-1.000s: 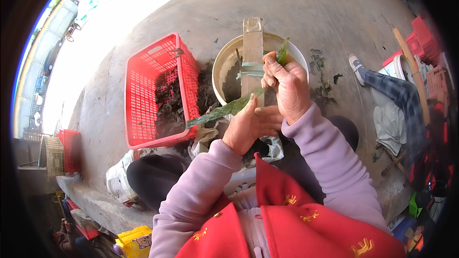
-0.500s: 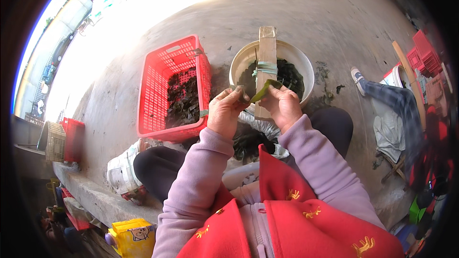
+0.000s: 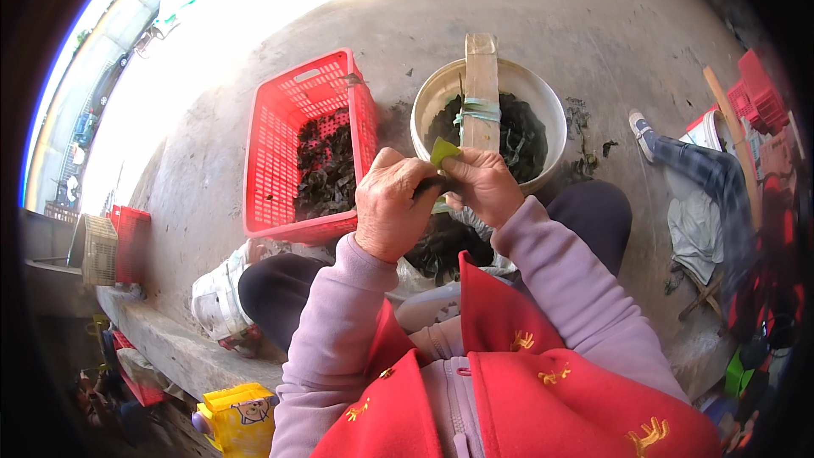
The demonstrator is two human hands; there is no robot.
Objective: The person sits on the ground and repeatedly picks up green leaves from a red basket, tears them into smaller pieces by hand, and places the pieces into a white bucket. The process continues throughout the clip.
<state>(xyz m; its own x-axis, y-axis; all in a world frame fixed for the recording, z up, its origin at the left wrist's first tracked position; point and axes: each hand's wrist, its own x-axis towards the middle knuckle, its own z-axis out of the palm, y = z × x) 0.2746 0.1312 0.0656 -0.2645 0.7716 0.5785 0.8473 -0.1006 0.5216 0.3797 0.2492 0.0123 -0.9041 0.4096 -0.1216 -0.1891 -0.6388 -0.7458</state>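
My left hand (image 3: 392, 203) and my right hand (image 3: 487, 187) meet in front of me, fingers closed on one strip of seaweed (image 3: 443, 151). A bright green end of it sticks up between the hands; a darker part shows beside my left fingers. Just beyond stands a round white tub (image 3: 557, 131) holding dark seaweed (image 3: 521, 129). A wooden board (image 3: 482, 64) lies across the tub, with teal cord (image 3: 480, 109) wound around it. Below my hands, more dark seaweed (image 3: 449, 248) rests on pale plastic between my knees.
Left of the tub, a red slotted crate (image 3: 367, 123) contains dark seaweed pieces. A white sack-like container (image 3: 219, 295) stands by my left knee, and a yellow container (image 3: 239, 424) lower left. At right, another person's leg (image 3: 691, 171) stretches over the floor near red crates (image 3: 759, 93).
My hands have come together, the left one turning knuckles up. The seaweed strip, stretched between them before, is now bunched, one end pointing upward. The view has shifted slightly.
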